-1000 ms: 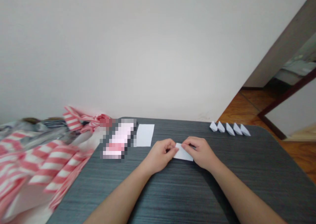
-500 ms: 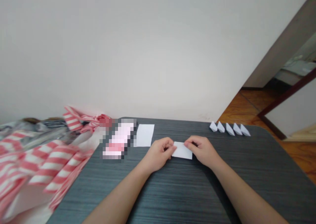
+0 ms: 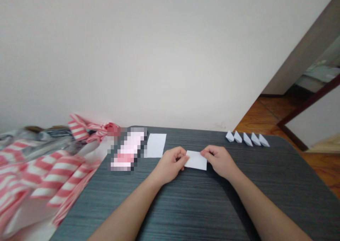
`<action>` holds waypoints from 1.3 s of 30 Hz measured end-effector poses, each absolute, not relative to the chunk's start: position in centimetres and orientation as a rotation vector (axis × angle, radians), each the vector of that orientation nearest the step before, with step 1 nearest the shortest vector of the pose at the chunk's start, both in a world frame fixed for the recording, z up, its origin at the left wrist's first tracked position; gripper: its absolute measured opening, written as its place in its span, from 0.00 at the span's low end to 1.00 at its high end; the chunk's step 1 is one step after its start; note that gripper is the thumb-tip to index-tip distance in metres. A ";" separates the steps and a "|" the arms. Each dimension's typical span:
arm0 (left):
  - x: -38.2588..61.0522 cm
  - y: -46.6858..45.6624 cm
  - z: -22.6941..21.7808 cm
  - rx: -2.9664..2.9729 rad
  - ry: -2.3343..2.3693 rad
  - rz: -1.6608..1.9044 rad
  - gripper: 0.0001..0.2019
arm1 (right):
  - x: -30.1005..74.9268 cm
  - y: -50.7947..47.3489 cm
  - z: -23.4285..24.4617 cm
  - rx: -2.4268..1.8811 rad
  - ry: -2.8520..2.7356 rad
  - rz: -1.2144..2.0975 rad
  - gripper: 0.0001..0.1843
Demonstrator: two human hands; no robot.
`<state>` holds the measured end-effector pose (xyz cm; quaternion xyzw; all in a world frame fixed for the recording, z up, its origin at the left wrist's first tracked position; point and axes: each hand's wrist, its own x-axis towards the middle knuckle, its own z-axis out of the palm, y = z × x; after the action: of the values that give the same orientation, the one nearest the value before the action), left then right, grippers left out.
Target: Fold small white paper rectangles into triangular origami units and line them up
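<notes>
The left hand (image 3: 170, 165) and the right hand (image 3: 220, 161) are both partly closed, with fingers curled inward. Each pinches one short end of a white paper rectangle (image 3: 196, 160) between thumb and fingers. The rectangle lies between the hands, low over a dark grey wood-grain counter (image 3: 186, 205); whether it touches the surface cannot be determined from this view.

Failure points are as follows. Excess pinch pressure can crease the paper outside any intended fold line. Uneven pull between the hands can skew or tear the rectangle. A loosened grip on either end can let it slide on the smooth laminate.

A flat white paper sheet (image 3: 156, 145) lies just beyond the left hand; contact from that hand's knuckles could displace it. Five small folded paper boats (image 3: 247, 139) stand in a row near the far edge of the counter. They are light, so a careless reach or sleeve contact could topple them or push them over the edge onto the wooden floor (image 3: 265, 117).

No open container is identifiable. A pixelated object (image 3: 129, 150) on the counter cannot be identified, and it cannot be determined whether the pink-and-white striped cloth (image 3: 53, 177) at the left forms a bag.
</notes>
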<state>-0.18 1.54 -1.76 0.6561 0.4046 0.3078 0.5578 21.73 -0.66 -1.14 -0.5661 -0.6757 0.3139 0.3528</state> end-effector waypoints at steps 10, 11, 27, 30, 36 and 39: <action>-0.2 1.6 -1.5 1.460 0.964 0.724 0.12 | 21.7 -0.7 -1.1 -1.473 -1.760 0.820 0.14; -0.2 1.6 -1.5 1.453 0.959 0.724 0.12 | 21.6 -0.7 -1.0 -1.466 -1.768 0.816 0.14; -0.5 1.5 -0.4 1.813 1.071 0.724 0.15 | 20.6 -1.1 -0.6 -1.392 -1.883 0.849 0.13; -0.5 1.5 -0.3 1.821 1.082 0.713 0.14 | 20.7 -1.1 -0.7 -1.387 -1.887 0.843 0.14; -0.5 1.5 -0.3 1.807 1.074 0.694 0.15 | 20.9 -1.1 -0.6 -1.310 -1.920 0.869 0.13; -0.4 1.5 -0.4 1.795 1.063 0.722 0.15 | 20.8 -1.1 -0.6 -1.344 -1.902 0.838 0.14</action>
<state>-0.42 1.52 -0.35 0.7262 0.4299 0.2918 0.4502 20.82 -1.12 -0.61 -0.5133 -0.7261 0.3199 0.3271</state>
